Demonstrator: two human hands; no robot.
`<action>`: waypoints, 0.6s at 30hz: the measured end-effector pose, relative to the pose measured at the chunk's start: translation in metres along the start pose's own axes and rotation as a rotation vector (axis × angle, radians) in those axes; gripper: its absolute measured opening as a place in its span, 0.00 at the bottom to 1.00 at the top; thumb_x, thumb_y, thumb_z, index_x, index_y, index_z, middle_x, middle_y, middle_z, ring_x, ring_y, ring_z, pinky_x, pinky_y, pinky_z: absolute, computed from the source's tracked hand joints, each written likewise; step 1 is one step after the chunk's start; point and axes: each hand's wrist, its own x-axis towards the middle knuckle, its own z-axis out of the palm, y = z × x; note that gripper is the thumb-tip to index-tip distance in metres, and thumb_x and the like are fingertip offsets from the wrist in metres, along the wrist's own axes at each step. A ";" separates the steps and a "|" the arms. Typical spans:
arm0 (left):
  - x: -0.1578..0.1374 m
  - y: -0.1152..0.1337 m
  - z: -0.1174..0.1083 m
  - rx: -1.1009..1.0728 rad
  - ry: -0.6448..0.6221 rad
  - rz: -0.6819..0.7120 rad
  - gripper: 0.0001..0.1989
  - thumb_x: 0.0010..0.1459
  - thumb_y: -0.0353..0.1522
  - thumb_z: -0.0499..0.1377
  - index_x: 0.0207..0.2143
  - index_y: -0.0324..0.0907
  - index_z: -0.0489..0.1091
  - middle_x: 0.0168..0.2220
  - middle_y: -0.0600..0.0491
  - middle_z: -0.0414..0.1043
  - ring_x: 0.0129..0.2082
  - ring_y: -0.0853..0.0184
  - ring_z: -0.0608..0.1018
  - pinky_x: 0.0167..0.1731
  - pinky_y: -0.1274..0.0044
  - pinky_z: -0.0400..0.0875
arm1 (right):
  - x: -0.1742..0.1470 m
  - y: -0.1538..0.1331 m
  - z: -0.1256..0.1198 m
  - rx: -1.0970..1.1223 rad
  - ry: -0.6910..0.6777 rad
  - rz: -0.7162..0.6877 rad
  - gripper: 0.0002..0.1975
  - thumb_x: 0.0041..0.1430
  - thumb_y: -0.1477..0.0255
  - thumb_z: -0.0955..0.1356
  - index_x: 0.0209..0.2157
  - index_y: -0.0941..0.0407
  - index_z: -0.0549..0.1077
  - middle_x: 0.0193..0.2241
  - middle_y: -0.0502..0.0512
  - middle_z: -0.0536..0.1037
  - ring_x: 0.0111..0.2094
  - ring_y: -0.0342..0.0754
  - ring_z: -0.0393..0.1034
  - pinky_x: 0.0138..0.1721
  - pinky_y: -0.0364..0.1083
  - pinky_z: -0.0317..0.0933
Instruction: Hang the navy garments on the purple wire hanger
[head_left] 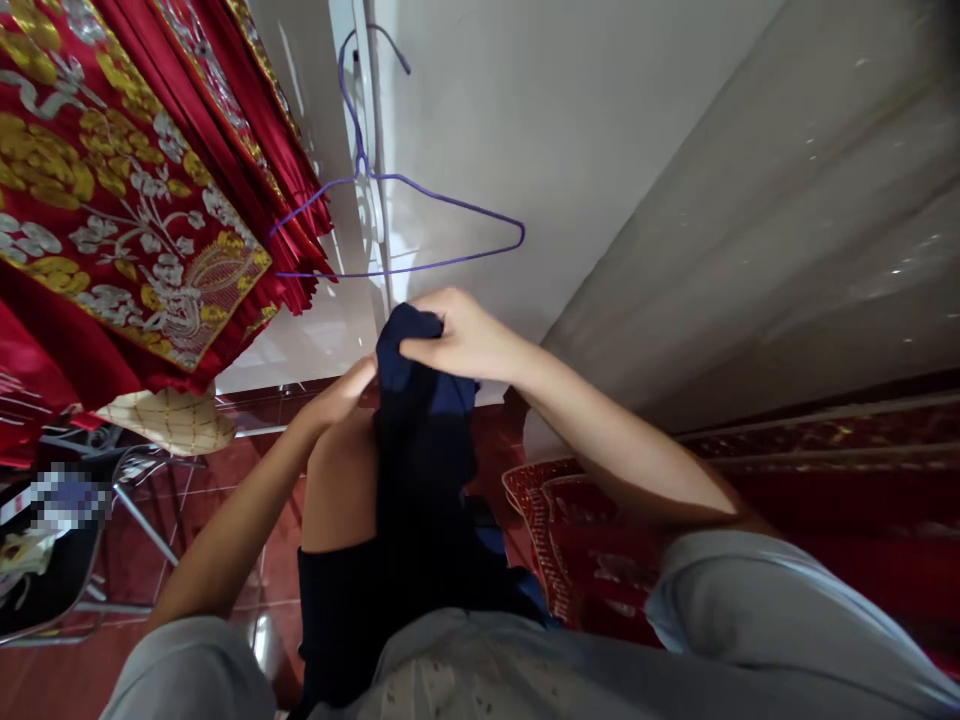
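Observation:
A dark navy cloth garment is bunched up in front of me and trails down over my legs. My right hand pinches its upper edge, thumb on the near side and fingers curled over the top. At its left side my left hand meets the fabric, and those fingertips are partly hidden at the cloth's edge. Just beyond both hands, a bare purple wire hanger hangs against a narrow white upright by the wall.
Red satin drapery with gold and silver embroidery hangs at left. A black chair with metal legs and items on its seat stands lower left. A whitish sloping surface and red embroidered cloth are at right, above red floor tiles.

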 end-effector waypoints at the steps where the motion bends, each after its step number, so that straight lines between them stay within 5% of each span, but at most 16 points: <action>1: -0.006 -0.005 -0.004 0.044 -0.131 -0.038 0.23 0.56 0.54 0.65 0.26 0.44 0.74 0.24 0.51 0.73 0.30 0.59 0.79 0.30 0.71 0.78 | 0.005 0.007 -0.009 -0.039 0.113 -0.022 0.03 0.54 0.78 0.68 0.28 0.57 0.73 0.26 0.49 0.72 0.35 0.48 0.73 0.44 0.51 0.73; 3: -0.014 -0.012 -0.019 0.181 -0.425 -0.128 0.23 0.61 0.51 0.63 0.24 0.42 0.72 0.23 0.52 0.71 0.26 0.62 0.76 0.27 0.74 0.73 | 0.019 0.032 -0.022 -0.071 0.339 -0.071 0.07 0.53 0.79 0.68 0.35 0.57 0.75 0.33 0.50 0.75 0.43 0.51 0.74 0.53 0.57 0.70; 5: -0.017 -0.017 -0.040 0.344 -0.547 -0.185 0.22 0.64 0.49 0.59 0.26 0.41 0.71 0.25 0.52 0.72 0.26 0.64 0.74 0.27 0.76 0.69 | 0.034 0.067 -0.030 -0.060 0.437 -0.051 0.14 0.51 0.80 0.69 0.42 0.57 0.76 0.38 0.51 0.77 0.48 0.53 0.73 0.56 0.60 0.67; 9: -0.011 -0.024 -0.088 0.649 -0.487 -0.170 0.15 0.64 0.43 0.57 0.34 0.42 0.74 0.32 0.50 0.76 0.31 0.60 0.76 0.35 0.74 0.68 | 0.054 0.123 -0.034 -0.061 0.327 0.147 0.03 0.52 0.79 0.68 0.28 0.58 0.74 0.25 0.50 0.74 0.31 0.47 0.71 0.41 0.50 0.71; 11: -0.007 -0.026 -0.106 0.797 -0.433 -0.179 0.13 0.62 0.41 0.58 0.37 0.41 0.75 0.34 0.48 0.77 0.33 0.57 0.77 0.38 0.71 0.69 | 0.054 0.132 -0.038 -0.126 0.361 0.131 0.07 0.51 0.77 0.69 0.22 0.58 0.71 0.20 0.49 0.69 0.26 0.44 0.65 0.32 0.46 0.67; 14: -0.002 -0.022 -0.120 0.917 -0.337 -0.149 0.15 0.61 0.43 0.59 0.39 0.41 0.75 0.37 0.43 0.77 0.38 0.53 0.78 0.44 0.67 0.70 | 0.046 0.124 -0.051 -0.267 0.492 0.132 0.08 0.46 0.76 0.73 0.20 0.58 0.71 0.17 0.46 0.62 0.24 0.41 0.59 0.27 0.43 0.59; 18: 0.006 -0.004 -0.117 0.856 -0.261 0.055 0.19 0.64 0.46 0.55 0.31 0.40 0.72 0.55 0.38 0.72 0.54 0.49 0.75 0.58 0.63 0.65 | 0.027 0.097 -0.063 -0.377 0.582 0.237 0.09 0.46 0.75 0.72 0.19 0.61 0.70 0.19 0.46 0.55 0.23 0.38 0.57 0.26 0.42 0.49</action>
